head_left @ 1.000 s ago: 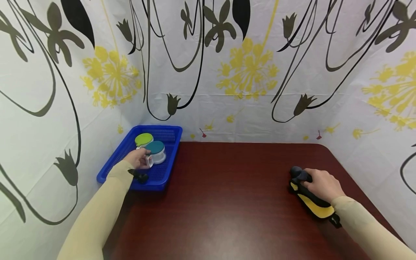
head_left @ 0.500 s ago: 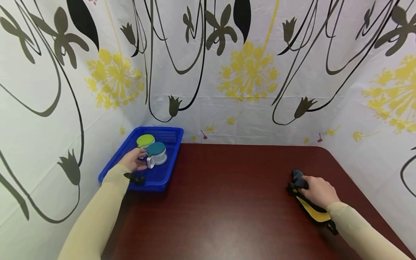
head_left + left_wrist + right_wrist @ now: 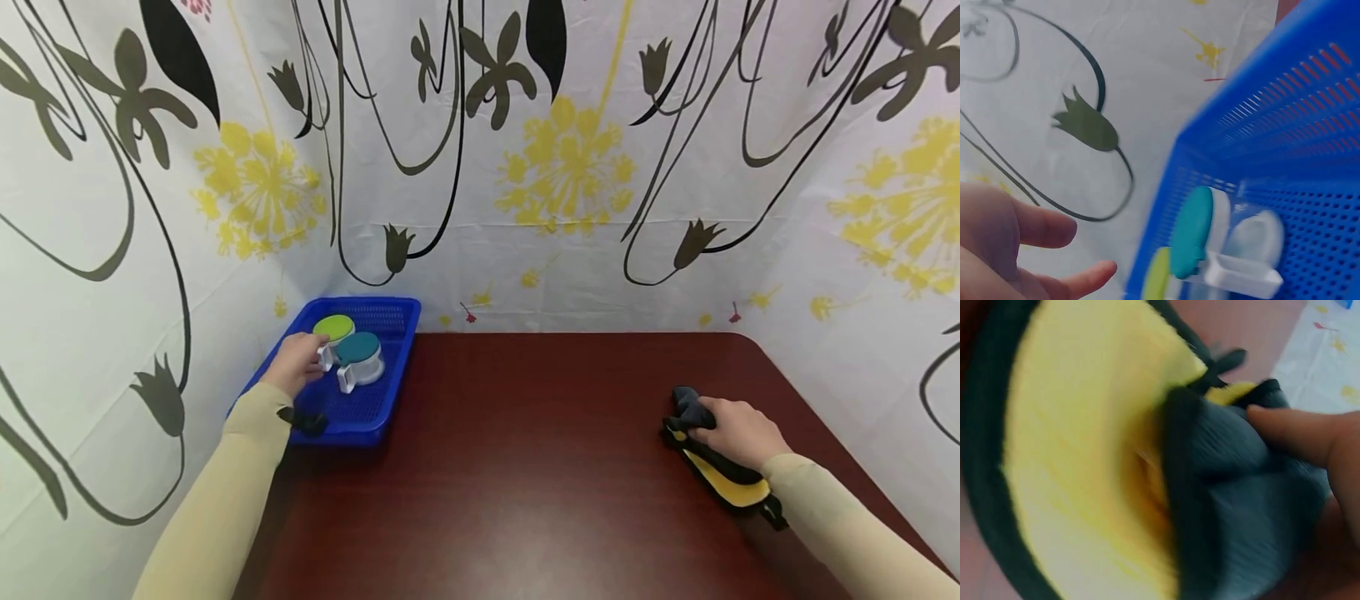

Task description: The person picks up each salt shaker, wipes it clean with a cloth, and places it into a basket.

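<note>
The left hand (image 3: 294, 363), fingers loose, nears the green-lid cup (image 3: 332, 332); it could tip. The right hand (image 3: 738, 433) grips the sock (image 3: 693, 407).

The basket (image 3: 378, 400) is glossy blue plastic mesh — perforated all over. The table (image 3: 525, 467) looks like polished dark wood. The mitt (image 3: 1085, 456) is soft cloth — yellow fleece, grey ribbed knit.

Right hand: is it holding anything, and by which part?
The right hand grips the dark grey fabric end of a black-edged yellow cloth pad lying on the dark red table; its fingertips press into that grey fabric.
</note>
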Motion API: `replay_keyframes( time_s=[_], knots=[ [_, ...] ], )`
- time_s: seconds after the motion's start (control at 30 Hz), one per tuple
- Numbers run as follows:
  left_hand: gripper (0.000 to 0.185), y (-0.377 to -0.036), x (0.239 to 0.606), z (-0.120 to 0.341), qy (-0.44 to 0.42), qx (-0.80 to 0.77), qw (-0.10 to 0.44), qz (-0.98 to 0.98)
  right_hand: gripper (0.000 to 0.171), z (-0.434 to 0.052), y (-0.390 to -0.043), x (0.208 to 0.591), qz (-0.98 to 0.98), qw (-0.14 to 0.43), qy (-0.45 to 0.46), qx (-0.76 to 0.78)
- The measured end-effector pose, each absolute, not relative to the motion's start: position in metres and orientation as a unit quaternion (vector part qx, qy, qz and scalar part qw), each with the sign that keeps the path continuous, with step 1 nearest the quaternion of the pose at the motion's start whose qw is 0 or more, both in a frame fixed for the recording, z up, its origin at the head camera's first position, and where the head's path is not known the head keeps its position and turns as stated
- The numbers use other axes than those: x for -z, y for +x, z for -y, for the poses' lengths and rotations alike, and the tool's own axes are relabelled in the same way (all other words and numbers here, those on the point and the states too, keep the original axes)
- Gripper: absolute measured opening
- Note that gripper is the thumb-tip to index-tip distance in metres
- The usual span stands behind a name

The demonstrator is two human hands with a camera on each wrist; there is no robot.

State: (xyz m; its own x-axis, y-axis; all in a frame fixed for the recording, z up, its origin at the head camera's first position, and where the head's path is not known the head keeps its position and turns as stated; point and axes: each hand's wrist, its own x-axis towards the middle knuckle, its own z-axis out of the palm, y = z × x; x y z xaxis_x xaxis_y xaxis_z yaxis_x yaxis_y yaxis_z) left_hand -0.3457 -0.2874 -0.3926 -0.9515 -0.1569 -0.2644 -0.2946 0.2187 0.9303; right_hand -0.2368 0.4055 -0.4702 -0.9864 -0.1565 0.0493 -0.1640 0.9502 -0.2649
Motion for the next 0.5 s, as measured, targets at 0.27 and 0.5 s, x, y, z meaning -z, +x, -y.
replay_keyframes(
  time_s=[0.27, 0.5],
  knots=[
    [0.052, -0.313, 0.375, 0.268, -0.089, -0.479, -0.052, -0.872, 0.075, -0.400, -0.226, 0.442, 0.985, 0.025, 0.094, -0.140],
    [0.050, -0.290, 0.372, 0.238, -0.051, -0.410, -0.117, -0.903, 0.079, -0.379, -0.226, 0.427, 0.984, 0.072, 0.087, -0.140]
  ],
)
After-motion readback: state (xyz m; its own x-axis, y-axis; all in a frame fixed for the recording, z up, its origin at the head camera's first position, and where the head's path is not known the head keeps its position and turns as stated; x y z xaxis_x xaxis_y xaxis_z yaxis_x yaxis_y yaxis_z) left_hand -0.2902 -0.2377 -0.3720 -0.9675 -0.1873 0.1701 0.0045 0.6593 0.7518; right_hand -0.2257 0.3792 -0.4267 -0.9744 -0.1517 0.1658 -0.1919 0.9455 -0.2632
